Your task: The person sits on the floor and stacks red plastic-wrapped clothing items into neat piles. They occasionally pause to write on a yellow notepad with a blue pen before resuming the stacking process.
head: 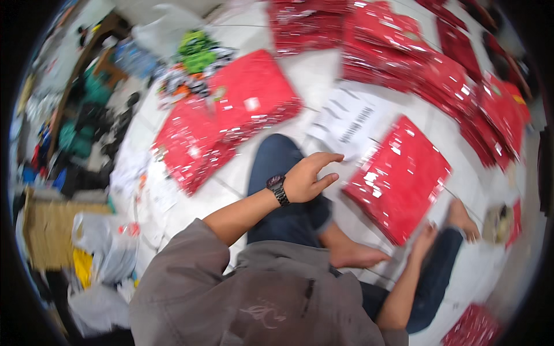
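My left hand (309,176), with a dark watch (278,190) on its wrist, hovers above my bent knee. Its thumb and forefinger are spread, with nothing between them. To its right lies a stack of red folded garments in clear plastic bags (400,179). My right hand (424,242) is low by the near right edge of that stack; whether its fingers touch or grip it is not clear. Beyond the left hand, partly by the stack, a white printed sheet (350,119) lies on the floor, blurred.
Several bagged red stacks (381,56) curve along the far right. Two more red piles (255,95) lie ahead left, beside a green garment heap (197,52). Plastic bags (101,242) and clutter line the left side. Another red package (471,326) is at lower right on the white tiled floor (320,69).
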Available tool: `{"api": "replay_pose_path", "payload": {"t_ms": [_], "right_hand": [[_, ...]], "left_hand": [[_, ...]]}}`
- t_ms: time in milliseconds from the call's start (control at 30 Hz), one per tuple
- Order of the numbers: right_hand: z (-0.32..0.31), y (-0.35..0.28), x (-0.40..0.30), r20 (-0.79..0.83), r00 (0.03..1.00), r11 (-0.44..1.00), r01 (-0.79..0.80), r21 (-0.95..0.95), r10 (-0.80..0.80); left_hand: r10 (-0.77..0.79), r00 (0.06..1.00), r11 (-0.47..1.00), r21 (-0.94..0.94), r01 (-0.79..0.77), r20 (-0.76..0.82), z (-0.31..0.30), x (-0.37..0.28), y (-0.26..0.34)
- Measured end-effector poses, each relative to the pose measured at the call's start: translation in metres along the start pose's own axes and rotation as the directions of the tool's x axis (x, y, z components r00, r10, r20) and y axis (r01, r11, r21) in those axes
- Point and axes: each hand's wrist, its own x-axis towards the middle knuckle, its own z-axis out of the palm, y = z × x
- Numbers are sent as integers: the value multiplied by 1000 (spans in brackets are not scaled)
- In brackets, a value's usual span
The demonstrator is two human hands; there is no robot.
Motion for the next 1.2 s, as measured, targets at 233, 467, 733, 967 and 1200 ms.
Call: {"api": "replay_pose_path", "payload": {"t_ms": [233,467,733,967,1200], "right_hand": [[-1,-13,4,-96,992,951,-46,307,79],[-6,-24,6,-67,975,973,216,78,-211],[4,-72,-10,19,928,925,370,86,-373],[79,-300,-129,474,655,807,445,388,-589],[29,-347,-155,701,399,736,-91,671,-590]], "left_hand": [[-231,812,556,612,562,-536,-198,-186,-118],[-568,722,564,452,691,-394,-248,-296,-176],[-274,834,613,581,536,-479,-340,-215,-7],[275,921,881,455,-127,-274,-347,-131,184],[-284,958,485,-866,120,-27,-247,60,95]]}}
